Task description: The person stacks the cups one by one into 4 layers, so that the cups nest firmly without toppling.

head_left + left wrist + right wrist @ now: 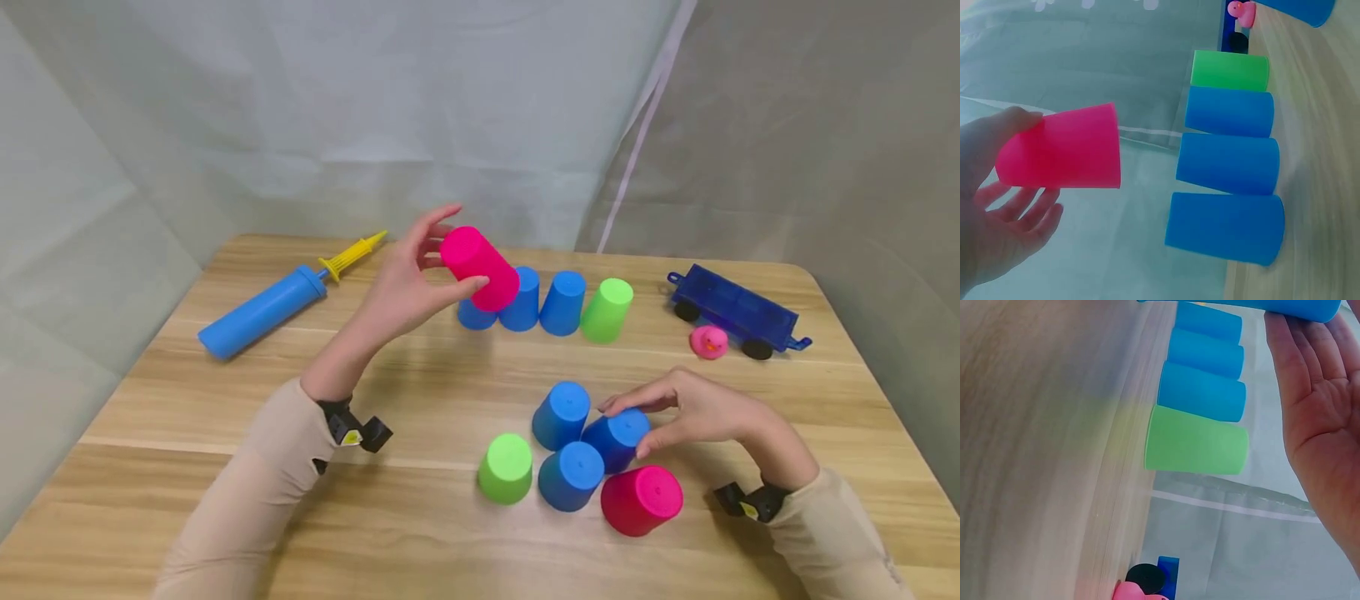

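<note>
My left hand (401, 292) pinches a pink cup (480, 268) between thumb and fingers, tilted in the air. In the head view it overlaps the leftmost of three upside-down blue cups (562, 302) in the back row, which has a green cup (607, 311) at its right end. Nearer me, my right hand (693, 412) holds a blue cup (617, 440) by its sides, thumb on one side and fingers on the other. Close around that cup stand two more blue cups (572, 477) and a red cup (642, 500). A green cup (506, 469) stands at the left of this front group.
A blue hand pump (262, 312) with a yellow nozzle (352, 257) lies at the back left of the wooden table (150, 475). At the back right are a dark blue toy trailer (735, 308) and a pink rubber duck (708, 342). Grey cloth (412, 108) hangs behind.
</note>
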The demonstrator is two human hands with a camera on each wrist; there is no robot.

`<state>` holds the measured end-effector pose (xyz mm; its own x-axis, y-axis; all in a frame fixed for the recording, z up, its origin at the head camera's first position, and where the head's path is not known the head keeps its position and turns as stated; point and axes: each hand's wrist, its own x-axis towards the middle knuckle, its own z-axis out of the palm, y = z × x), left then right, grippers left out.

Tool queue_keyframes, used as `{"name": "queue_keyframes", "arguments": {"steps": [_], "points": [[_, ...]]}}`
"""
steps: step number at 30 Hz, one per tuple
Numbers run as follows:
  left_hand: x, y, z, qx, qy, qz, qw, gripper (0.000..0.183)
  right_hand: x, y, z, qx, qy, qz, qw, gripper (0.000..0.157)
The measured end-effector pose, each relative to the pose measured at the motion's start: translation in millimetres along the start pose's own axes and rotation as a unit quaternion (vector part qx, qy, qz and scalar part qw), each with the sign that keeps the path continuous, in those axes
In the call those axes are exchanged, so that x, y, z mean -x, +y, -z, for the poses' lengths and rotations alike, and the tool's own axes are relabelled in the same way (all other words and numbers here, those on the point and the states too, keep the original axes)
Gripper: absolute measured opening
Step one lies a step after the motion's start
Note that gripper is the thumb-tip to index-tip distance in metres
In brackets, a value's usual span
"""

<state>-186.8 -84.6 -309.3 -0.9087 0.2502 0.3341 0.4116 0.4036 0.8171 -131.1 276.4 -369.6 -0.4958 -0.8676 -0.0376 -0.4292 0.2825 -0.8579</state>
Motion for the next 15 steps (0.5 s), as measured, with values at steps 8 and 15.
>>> {"name": "queue_keyframes", "arguments": {"steps": [8,15], "points": [[-29.3,-11.4,-14.1,0.002,0.04,0.016,0.9991,0.069,-1,3,-1.2,-0.004,0.004,0.017,1.0,0.046],[-43.1,-27.9,-23.9,0.004,0.026,0.007,0.9996,0.063,0,5,-0.8,-0.009,0.002,0.019,1.0,0.046]]}}
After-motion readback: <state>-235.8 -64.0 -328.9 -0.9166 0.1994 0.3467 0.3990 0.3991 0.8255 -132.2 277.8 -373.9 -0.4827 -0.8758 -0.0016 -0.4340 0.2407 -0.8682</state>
